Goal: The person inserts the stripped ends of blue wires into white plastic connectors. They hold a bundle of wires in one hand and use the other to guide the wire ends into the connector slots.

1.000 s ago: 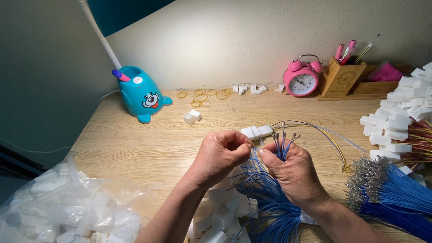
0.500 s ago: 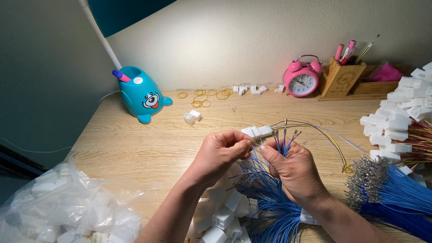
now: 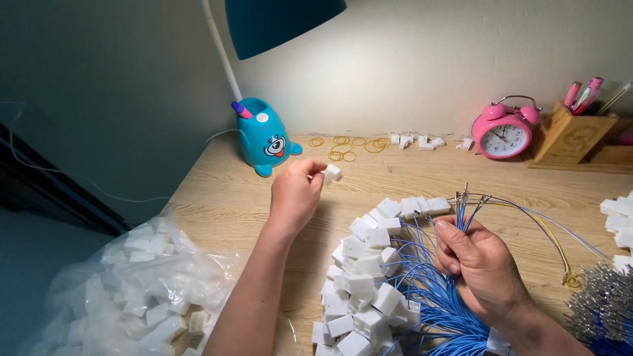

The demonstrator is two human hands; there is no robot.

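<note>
Left hand: my left hand (image 3: 295,194) pinches a small white plastic connector block (image 3: 331,173) above the wooden tabletop (image 3: 224,191).
Right hand: my right hand (image 3: 478,264), grip clamped on thin blue wires (image 3: 432,296), beside white connector heap (image 3: 362,283).

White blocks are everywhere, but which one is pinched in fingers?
The single white block at the left hand's fingertips, near the blue lamp base. The others lie in the pile, the bag or along the wall.

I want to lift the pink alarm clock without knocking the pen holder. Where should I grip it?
Take the pink alarm clock by the wire handle arching over its two bells, coming from above: the wooden pen holder crowds its right side.
</note>
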